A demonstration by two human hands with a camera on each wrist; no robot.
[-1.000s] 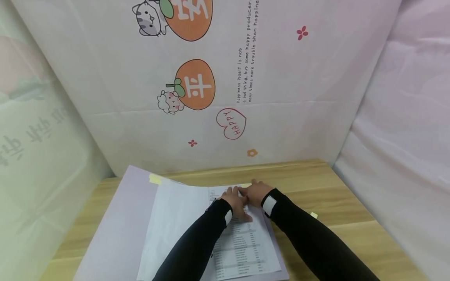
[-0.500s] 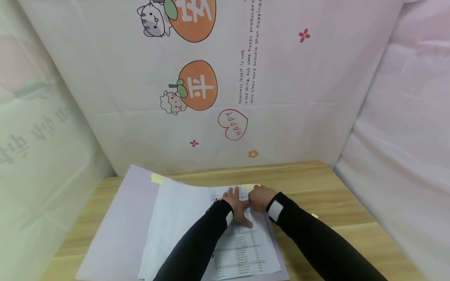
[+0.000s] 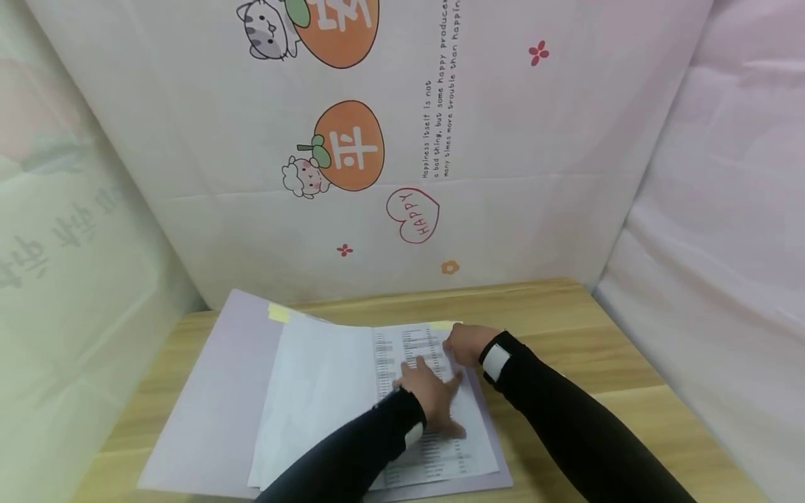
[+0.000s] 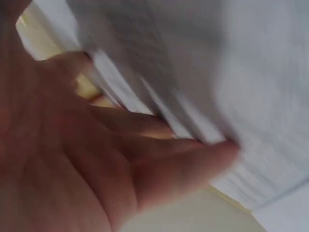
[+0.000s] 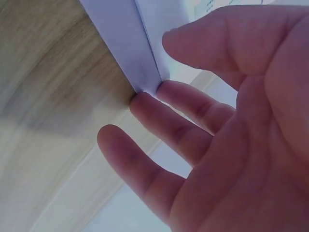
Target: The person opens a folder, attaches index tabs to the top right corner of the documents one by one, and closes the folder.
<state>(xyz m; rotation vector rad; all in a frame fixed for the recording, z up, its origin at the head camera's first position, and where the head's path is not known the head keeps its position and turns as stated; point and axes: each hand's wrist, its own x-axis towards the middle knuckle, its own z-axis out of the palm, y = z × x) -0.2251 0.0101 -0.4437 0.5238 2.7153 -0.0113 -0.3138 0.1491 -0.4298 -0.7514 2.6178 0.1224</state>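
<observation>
A lilac folder lies opened out on the table, with a blank white sheet toward the left and a sheet printed with a table of text at the right. My left hand rests over the printed sheet, fingers spread; in the left wrist view its thumb and fingertips meet the paper. At the far right corner of that sheet is my right hand. The right wrist view shows its fingertips at the edge of the lilac cover, the thumb held apart from them.
Pale yellow tabs show at the top of the blank sheet and beside the right hand. The wooden table ends at a white printed cloth behind, and cloth also hangs at the right.
My left hand has slid down the printed sheet toward me, away from the right hand. The right hand has shifted slightly right, by the top corner.
</observation>
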